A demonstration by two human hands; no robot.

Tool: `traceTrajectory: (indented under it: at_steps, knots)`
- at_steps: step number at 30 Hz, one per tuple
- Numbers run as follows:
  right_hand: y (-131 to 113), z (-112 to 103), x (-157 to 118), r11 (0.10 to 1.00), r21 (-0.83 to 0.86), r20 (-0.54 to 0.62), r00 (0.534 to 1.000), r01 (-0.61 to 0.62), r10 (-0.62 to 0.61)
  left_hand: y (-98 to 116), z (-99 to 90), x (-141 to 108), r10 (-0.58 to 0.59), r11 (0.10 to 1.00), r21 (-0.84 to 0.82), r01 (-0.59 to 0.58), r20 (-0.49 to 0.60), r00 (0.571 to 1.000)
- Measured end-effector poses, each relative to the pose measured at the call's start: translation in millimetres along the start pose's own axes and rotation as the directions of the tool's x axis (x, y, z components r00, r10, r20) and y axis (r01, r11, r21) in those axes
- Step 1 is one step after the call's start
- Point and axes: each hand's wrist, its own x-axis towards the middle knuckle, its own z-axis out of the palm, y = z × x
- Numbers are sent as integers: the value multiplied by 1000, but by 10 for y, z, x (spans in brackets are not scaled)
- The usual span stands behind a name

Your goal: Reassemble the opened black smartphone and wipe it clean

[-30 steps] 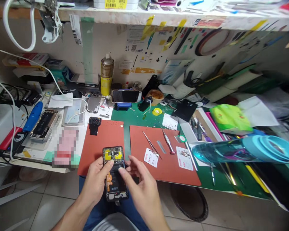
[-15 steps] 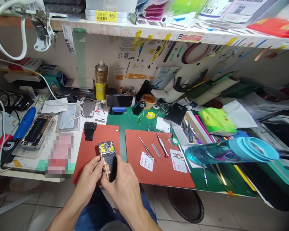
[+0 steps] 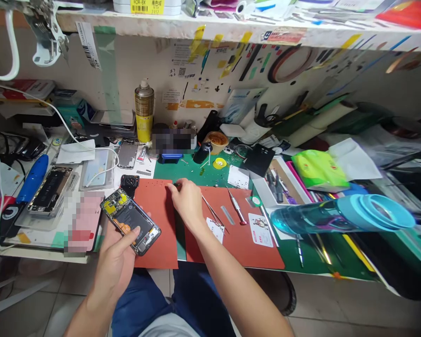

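My left hand grips an opened smartphone from below, its thumb lying across the black battery. The phone is tilted, with its circuit board and yellow patches at the upper left end. Over the inner edge of the left red mat, my right hand is closed, thumb and fingers pinched together near the mat's upper corner. What they hold, if anything, is hidden. A black camera-like part lies just beyond the phone.
Tweezers, a screwdriver and printed cards lie on the right mat. A blue bottle lies at the right. Another opened phone is at the left. A spray can stands behind, under a shelf.
My right hand has let go of the phone and moved up to the mat's upper corner, where a small white piece was visible. My left hand has shifted left with the phone, turning it.
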Motion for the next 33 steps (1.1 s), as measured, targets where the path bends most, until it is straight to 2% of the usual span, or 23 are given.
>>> traceTrajectory:
  at_steps: [4, 10, 16, 20, 24, 27, 30, 33]
  knots:
    - [-56, 156, 100, 997, -9, 41, 996, -83, 83, 85, 78, -25, 33, 998, -44, -33, -3, 999]
    - [-73, 200, 79, 982, 65, 26, 984, -178, 177, 161, 113, -62, 27, 995, -98, -32, -58, 998]
    - [-132, 215, 0, 957, 225, -19, 982, -181, 190, 199, 117, -50, -8, 979, -202, -10, -88, 996]
    - [-148, 200, -5, 903, 386, -13, 977, -192, 213, 237, 177, -53, -22, 967, -255, -12, -131, 991]
    - [-128, 51, -159, 761, 611, 71, 973, -216, 220, 264, 229, -63, -16, 969, -245, -21, -149, 989]
    - [-118, -155, -480, 601, 763, 166, 971, -238, 174, 239, 233, -63, 14, 971, -233, -49, -149, 989]
    - [-157, -353, -866, 470, 844, 221, 967, -256, 129, 178, 233, -73, 102, 976, -177, -129, -156, 983]
    - [-253, -464, -1154, 252, 912, 300, 945, -324, 130, 109, 253, -104, 195, 972, -106, -209, -122, 973]
